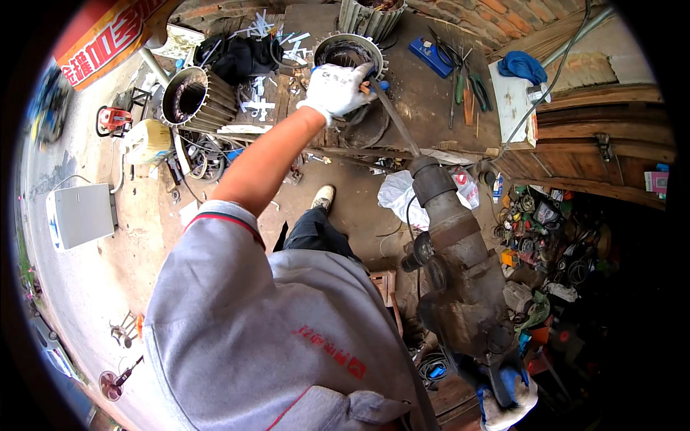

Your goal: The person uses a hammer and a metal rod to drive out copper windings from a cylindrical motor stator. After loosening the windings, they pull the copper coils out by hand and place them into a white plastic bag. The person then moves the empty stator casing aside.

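Demolition hammer (460,248) (right hand (527,402) partly hidden).

On the bench (431,100) before you, a housing (348,41) stands under your left hand (338,87); a second housing (369,24) is behind it, a third housing (221,100) to its left. To its right lie a box (430,57), then hand tools (479,93). The power tool (460,233) runs from your right hand (509,404) forward to your left. On the floor (363,188), a plastic bag (397,195) lies below its front, a heap of parts (535,223) to the right.
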A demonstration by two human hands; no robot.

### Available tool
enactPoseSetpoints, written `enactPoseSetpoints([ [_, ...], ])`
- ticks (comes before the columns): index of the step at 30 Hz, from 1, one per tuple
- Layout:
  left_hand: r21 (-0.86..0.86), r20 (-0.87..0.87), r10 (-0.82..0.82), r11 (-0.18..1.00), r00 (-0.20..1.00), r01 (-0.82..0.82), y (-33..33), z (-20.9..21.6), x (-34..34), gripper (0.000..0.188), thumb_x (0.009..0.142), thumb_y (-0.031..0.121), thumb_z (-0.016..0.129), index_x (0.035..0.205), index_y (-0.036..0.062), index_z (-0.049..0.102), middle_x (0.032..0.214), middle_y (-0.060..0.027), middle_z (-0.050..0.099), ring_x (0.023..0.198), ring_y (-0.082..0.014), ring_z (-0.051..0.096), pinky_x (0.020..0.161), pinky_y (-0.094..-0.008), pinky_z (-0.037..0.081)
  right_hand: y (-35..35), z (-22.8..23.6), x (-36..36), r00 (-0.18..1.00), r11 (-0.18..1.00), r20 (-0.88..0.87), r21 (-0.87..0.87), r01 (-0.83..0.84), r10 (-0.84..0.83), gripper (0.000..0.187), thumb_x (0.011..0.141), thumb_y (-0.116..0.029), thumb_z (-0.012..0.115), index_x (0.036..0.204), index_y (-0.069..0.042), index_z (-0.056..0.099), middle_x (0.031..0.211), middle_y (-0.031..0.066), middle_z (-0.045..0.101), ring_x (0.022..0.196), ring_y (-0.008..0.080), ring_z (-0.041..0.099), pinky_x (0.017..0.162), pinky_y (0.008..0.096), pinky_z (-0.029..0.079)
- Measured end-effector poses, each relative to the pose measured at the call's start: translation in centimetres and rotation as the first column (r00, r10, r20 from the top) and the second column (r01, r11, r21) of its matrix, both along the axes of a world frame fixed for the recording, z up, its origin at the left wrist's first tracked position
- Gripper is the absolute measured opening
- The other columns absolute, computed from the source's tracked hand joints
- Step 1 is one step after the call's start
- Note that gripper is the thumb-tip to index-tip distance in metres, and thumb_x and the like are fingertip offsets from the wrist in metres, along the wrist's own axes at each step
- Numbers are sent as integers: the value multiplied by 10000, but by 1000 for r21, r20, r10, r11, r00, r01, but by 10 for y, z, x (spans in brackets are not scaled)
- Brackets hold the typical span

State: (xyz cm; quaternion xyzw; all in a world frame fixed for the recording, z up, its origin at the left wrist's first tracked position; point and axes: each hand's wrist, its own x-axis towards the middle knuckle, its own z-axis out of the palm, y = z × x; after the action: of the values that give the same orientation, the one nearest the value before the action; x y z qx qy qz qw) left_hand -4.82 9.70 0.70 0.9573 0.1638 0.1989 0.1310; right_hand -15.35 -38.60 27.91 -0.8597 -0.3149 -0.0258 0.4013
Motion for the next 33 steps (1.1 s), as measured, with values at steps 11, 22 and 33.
enactPoseSetpoints([
  [11, -25, -180, 93, 995, 979, -99, -8, 23, -8, 703, 742, 524, 612, 1293, 105, 487, 1088, -183, 601, 1042, -327, 572, 965, -462, 359, 1, 21, -16, 976, 966, -149, -230, 120, -157, 499, 625, 48, 712, 1068, 20, 485, 1085, 289, 559, 908, 396, 628, 798, 488, 538],
  [22, 136, 27, 145, 980, 989, -147, -11, -11, 2, 431, 750, 323, 635, 1146, 154, 613, 861, -89, 671, 791, -242, 643, 782, -373, 464, -5, 7, -23, 998, 998, -22, 17, 57, -57, 509, 654, 85, 713, 1090, 0, 465, 1105, 242, 501, 962, 439, 602, 820, 516, 542],
  [33, 84, 5, 163, 983, 987, -163, -14, -9, 3, 467, 734, 363, 643, 1128, 116, 597, 869, -122, 661, 806, -270, 641, 825, -396, 444, -3, 4, -15, 986, 985, -102, 100, 140, -130, 516, 650, 82, 684, 1106, -2, 458, 1104, 254, 537, 940, 432, 607, 818, 517, 529],
])
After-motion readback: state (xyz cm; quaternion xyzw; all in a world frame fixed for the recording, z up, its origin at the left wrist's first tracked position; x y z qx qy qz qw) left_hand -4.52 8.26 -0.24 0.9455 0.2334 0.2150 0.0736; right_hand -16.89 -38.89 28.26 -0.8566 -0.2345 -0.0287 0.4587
